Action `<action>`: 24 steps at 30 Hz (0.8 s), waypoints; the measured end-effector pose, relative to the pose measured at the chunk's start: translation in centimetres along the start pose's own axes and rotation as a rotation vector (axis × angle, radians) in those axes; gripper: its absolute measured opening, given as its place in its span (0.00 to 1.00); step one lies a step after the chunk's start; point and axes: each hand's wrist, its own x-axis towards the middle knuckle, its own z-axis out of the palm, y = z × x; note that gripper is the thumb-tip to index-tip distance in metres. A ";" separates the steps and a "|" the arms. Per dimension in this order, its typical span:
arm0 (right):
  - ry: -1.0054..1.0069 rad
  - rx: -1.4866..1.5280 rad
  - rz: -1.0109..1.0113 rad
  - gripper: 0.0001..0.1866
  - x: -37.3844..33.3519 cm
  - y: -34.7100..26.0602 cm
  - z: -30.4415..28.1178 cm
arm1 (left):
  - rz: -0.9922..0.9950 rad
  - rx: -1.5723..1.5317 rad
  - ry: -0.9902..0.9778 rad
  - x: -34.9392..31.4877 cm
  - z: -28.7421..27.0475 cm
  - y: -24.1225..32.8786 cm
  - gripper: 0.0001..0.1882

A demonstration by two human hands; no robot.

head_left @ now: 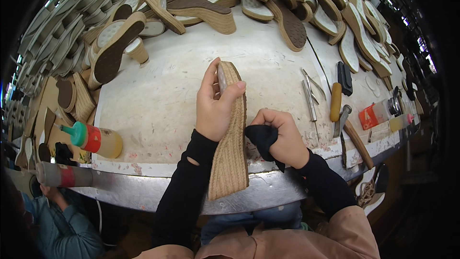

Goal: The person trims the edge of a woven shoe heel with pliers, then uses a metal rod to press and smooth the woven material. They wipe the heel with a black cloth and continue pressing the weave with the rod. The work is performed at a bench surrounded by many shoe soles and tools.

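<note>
Head view: your left hand (215,108) is clamping the wedge sole (230,158) near its narrow end, thumb over the right edge, fingers behind, likely so the woven side is facing you. The sole is sitting right in front of you, with the metal table edge (158,188) running beneath its thick end. Your right hand (290,139), just right of the sole, is pinching a bunched black cloth (261,139). The cloth is meeting the sole's right edge in view, but I can't tell if it's pressing.

Containers: well left of the sole, a green-nozzled bottle (103,140) is holding amber liquid, and a grey container (64,175) is hiding its contents. Far right of the sole, a red-labelled container (376,115) is sitting beside a small pink-capped bottle (401,122) holding yellowish liquid; can't make out what's inside the red-labelled one. Beyond the sole, loose soles (206,13) are lying heaped, presumably leaving you elbow room.
</note>
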 end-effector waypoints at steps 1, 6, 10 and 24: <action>0.022 0.052 0.020 0.06 0.0 -0.1 0.0 | 0.004 0.007 -0.001 0.0 0.0 0.0 0.36; 0.065 0.096 -0.014 0.06 0.3 0.4 0.6 | -0.003 0.015 -0.005 0.0 -0.1 -0.1 0.37; 0.115 -0.083 -0.212 0.05 0.5 0.9 0.9 | -0.008 0.009 -0.003 0.0 0.0 -0.1 0.37; 0.046 -0.121 -0.170 0.03 0.5 0.8 0.1 | -0.016 0.012 -0.014 -0.1 0.0 0.1 0.36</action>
